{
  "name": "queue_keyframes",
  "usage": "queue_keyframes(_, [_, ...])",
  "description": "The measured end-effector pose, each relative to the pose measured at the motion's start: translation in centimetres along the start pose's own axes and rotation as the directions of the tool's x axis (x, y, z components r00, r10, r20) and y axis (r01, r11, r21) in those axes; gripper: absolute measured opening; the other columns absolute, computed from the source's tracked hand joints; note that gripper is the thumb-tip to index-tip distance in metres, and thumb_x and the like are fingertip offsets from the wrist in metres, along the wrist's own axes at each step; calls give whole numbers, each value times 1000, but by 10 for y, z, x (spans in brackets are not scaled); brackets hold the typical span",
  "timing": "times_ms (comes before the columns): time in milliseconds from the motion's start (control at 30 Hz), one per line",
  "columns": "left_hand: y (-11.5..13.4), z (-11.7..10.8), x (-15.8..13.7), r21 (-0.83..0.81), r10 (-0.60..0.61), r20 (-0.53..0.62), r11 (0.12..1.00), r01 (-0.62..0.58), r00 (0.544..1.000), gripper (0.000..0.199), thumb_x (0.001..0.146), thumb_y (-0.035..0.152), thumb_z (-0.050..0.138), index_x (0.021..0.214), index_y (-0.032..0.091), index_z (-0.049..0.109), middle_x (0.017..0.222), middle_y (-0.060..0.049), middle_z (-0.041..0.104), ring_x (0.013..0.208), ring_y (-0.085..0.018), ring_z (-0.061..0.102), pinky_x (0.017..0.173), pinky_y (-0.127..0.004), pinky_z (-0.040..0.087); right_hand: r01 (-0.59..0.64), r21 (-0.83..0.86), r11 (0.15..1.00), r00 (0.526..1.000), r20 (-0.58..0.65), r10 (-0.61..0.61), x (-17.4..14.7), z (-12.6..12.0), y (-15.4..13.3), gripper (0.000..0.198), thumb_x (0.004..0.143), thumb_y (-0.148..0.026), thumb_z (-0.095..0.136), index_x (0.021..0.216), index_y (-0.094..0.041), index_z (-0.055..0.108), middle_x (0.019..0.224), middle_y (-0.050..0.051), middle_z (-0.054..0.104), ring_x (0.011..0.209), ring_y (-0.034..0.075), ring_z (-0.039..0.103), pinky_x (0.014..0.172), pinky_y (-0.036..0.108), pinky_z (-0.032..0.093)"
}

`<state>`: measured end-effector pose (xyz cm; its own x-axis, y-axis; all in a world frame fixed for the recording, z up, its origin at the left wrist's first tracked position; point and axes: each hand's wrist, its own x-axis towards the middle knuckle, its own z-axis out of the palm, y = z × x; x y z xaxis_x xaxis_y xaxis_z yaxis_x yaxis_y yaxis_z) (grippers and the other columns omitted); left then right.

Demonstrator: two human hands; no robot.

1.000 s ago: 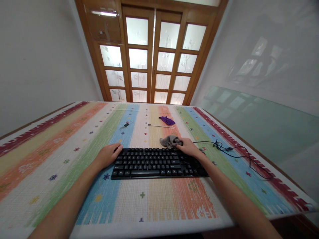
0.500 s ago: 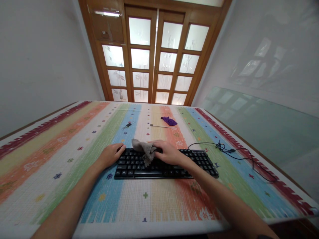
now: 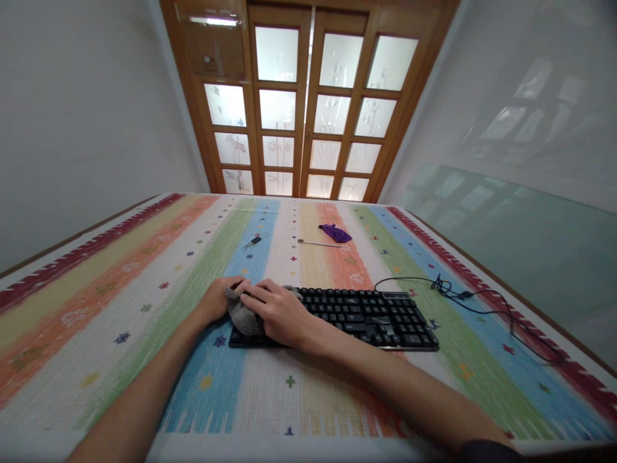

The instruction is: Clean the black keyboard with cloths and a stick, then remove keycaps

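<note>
With the right hand (image 3: 285, 315) holding the gray cloth (image 3: 245, 318) against the nine-o'clock end of the keyboard (image 3: 361, 310), light, even strokes should serve best while the left hand (image 3: 216, 298), grip unclear, braces the ten-o'clock corner.

Keyboard (image 3: 373, 316): left keys hidden by cloth (image 3: 242, 317), right hand (image 3: 283, 315).

Blk kbd (image 3: 371, 313), prob. grey rag (image 3: 243, 319), multicol.-striped tablecloth (image 3: 263, 389)
</note>
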<state>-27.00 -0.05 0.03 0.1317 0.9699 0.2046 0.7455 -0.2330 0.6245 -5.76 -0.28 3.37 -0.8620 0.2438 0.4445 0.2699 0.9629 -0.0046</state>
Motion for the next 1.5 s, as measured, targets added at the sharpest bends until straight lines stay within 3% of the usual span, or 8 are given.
queue_keyframes(100, [-2,-1,1,-35,1,-13,999,-2,1000,41,84,51,46,71,18,67,68,-1,69,68,-19,59,66,-27,46,35,-86,996,999,-28,-37,7,-4,7,27,95,-9,42,112,-11,63,121,13,66,101,23,55,85,38,49])
queue_keyframes(267, [-1,-3,6,-26,-90,-44,996,89,995,49,85,57,43,69,18,68,71,-3,72,68,-20,62,69,-28,48,147,-64,987,980,146,-137,10,7,15,22,92,-9,49,108,-13,64,112,9,69,99,24,52,84,37,46])
queue_keyframes(367, [1,-4,6,-45,-122,-41,992,121,992,52,85,60,41,73,19,70,77,-3,75,74,-22,65,75,-30,49,85,-58,995,976,205,-72,9,9,12,28,92,-11,49,117,-13,62,115,9,69,102,25,51,82,38,46])
queue_keyframes(500, [2,-3,3,-65,-123,-56,991,119,991,55,85,62,41,76,18,71,81,-5,76,80,-24,66,79,-32,50,32,-93,995,965,262,-7,12,1,6,25,93,-15,49,112,-11,64,112,13,70,107,28,51,78,39,46])
queue_keyframes(767, [3,-4,0,5,-75,-24,997,75,997,52,83,61,43,70,17,68,63,-1,66,64,-19,58,63,-27,45,1,-95,995,930,365,34,18,-5,9,18,89,-16,55,96,-11,70,101,11,73,100,27,56,74,36,47])
queue_keyframes(1167, [0,-5,0,42,-61,16,997,60,998,50,84,59,39,79,19,70,80,-4,75,77,-24,65,73,-31,47,-54,-112,992,934,345,90,-4,-13,17,22,86,-15,56,103,-15,70,104,10,74,95,26,58,73,36,45])
queue_keyframes(1267, [0,-4,0,68,-67,10,995,67,998,53,85,63,39,76,20,68,77,-3,74,74,-23,64,71,-29,46,-67,-122,990,932,347,105,-14,-16,20,24,86,-15,55,106,-14,69,107,12,74,94,25,57,74,35,44])
queue_keyframes(1500, [3,-3,0,110,-69,-7,992,69,998,54,86,64,37,69,20,62,65,-1,66,67,-20,60,66,-27,43,-160,-136,978,904,377,200,-38,-32,27,26,86,-13,54,105,-15,71,90,11,74,87,25,58,71,34,41])
